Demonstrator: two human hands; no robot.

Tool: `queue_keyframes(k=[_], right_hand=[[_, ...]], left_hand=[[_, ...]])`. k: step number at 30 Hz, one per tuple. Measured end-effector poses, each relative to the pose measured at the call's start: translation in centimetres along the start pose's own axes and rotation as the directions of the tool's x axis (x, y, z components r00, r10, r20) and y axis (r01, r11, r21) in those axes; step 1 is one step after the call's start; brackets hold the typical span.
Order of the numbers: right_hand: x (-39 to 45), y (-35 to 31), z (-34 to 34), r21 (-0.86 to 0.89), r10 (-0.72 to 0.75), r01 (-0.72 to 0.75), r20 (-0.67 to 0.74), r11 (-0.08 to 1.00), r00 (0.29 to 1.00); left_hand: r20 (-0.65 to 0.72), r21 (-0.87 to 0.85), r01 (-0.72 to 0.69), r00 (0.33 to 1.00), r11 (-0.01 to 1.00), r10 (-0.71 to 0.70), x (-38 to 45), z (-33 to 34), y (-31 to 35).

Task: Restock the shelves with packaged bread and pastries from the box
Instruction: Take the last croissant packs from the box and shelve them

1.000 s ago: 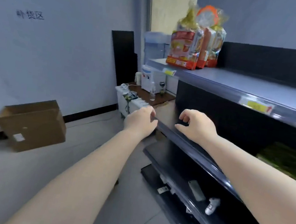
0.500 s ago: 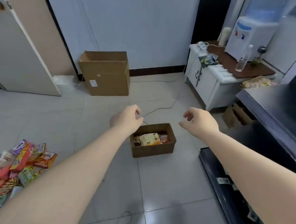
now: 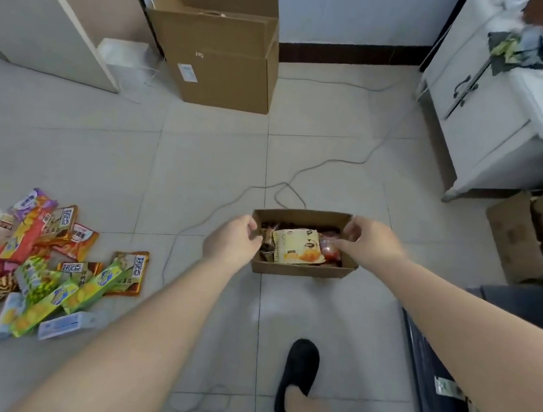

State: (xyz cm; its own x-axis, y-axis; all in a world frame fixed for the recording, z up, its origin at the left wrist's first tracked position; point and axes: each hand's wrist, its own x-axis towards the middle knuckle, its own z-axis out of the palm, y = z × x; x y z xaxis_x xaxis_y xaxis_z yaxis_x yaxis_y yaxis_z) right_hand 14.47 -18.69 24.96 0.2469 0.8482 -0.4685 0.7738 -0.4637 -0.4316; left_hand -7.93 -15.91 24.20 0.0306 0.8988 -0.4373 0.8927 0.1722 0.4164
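Pale floor tiles (image 3: 200, 162) fill most of the frame, with a thin cable (image 3: 334, 160) snaking across them toward the centre. At centre sits the small cardboard box (image 3: 299, 269), holding a cream-coloured pastry packet (image 3: 297, 245) and a reddish packet (image 3: 328, 249); their printing is too small to read. The left hand (image 3: 231, 242) is at the box's left end with fingers curled, and the right hand (image 3: 370, 241) is over its right rim with fingers loosely bent; whether either actually grips the cardboard cannot be told. At lower left lies a heap of snack packets (image 3: 45, 262), several bearing white Chinese characters that are too blurred to make out. A taller cardboard carton (image 3: 221, 54) with a small white label stands at upper centre. A black shelf edge (image 3: 467, 387) with price tags runs down the lower right.

Half a second ago both hands hovered above the box, short of it; now they have dropped to its ends, and the view has tilted further down.
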Motion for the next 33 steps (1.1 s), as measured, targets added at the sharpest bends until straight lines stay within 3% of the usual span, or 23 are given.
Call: queue_keyframes(k=[6,13,21,25,33], right_hand=[[15.0,3.7,7.6,0.041,0.121,-0.126,0.104,0.991,0.987],[29.5,10.9,22.9,0.182,0.302,-0.340,0.209,0.922,0.930],[42.7,18.4,36.1,0.225,0.418,-0.474,0.256,0.851,0.872],[45.4,20.9,39.1,0.201,0.466,-0.540,0.320,0.817,0.825],[42.9,19.9,36.5,0.330,0.491,-0.521,0.176,0.787,0.853]], left_hand=[[0.097,-0.007,0.068,0.993,0.998,-0.067,14.0,9.1,-1.2],[0.193,-0.045,0.094,0.978,0.995,-0.084,29.3,24.3,-5.8],[0.417,-0.068,0.300,0.875,0.952,-0.246,40.6,40.3,-11.1],[0.463,-0.112,0.449,0.813,0.887,-0.353,42.5,44.3,-11.7],[0.494,-0.357,0.587,0.779,0.726,-0.387,41.2,43.4,-9.0]])
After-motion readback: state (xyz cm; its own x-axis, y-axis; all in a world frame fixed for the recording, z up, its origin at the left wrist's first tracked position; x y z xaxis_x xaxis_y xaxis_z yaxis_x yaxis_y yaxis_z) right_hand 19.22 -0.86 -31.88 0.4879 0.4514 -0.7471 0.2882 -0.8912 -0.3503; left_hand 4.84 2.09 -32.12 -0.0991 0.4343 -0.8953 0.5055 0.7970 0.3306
